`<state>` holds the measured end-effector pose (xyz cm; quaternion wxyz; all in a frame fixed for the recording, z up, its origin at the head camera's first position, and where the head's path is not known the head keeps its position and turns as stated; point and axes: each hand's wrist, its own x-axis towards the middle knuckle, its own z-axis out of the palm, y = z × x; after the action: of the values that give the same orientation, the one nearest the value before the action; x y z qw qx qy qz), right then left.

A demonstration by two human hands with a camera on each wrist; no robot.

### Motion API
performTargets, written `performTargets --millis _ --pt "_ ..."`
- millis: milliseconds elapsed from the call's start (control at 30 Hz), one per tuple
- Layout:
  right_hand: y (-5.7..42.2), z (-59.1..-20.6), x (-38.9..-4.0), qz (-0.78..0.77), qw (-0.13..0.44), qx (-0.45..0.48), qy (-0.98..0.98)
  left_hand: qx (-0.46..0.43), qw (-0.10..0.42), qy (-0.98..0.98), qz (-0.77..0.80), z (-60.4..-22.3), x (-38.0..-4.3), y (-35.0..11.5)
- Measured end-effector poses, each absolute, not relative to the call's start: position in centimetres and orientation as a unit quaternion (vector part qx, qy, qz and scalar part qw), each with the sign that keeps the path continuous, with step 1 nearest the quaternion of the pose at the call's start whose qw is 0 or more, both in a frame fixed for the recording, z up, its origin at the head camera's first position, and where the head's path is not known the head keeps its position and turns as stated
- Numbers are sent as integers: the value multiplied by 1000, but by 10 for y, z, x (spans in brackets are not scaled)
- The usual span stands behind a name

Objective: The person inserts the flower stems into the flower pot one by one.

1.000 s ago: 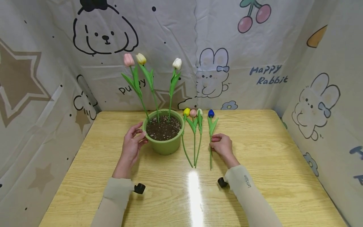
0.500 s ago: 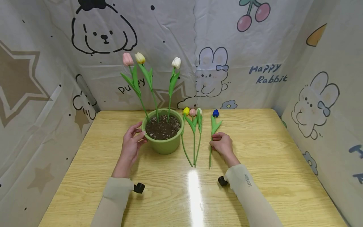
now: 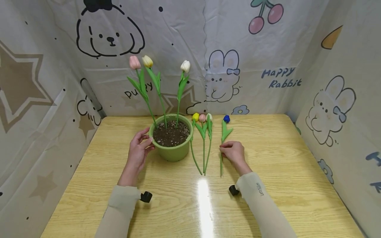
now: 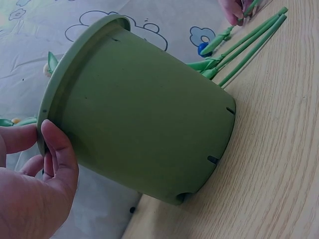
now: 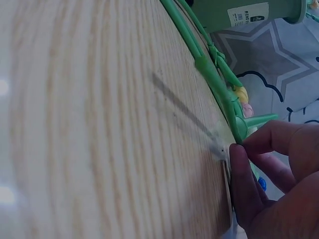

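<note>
My left hand grips the rim of a green flower pot from the left side, thumb and fingers pinching the edge in the left wrist view. Dark soil fills the pot, and three artificial tulips stand in it: pink, pale yellow and white. To the right, my right hand pinches the stem of a blue tulip between thumb and fingertips, low over the table, with the bloom pointing to the back. The right wrist view shows this pinch just below the leaves.
Between the pot and my right hand lie three more tulips, yellow, pink and white, stems toward me. The wooden table is bounded at the back and sides by printed cloth walls.
The blue tulip's bloom has swung slightly to the right and its leaves have turned, while my right hand stayed in nearly the same place. My left hand and the pot have not moved.
</note>
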<state>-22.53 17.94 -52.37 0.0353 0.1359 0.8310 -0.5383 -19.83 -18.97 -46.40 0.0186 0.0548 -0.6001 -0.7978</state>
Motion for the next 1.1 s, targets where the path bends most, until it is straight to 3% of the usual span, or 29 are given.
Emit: performTargets --millis 1100 --pt "186 -514 -224 -650 25 133 748 57 21 -599 -798 -465 -198 -189"
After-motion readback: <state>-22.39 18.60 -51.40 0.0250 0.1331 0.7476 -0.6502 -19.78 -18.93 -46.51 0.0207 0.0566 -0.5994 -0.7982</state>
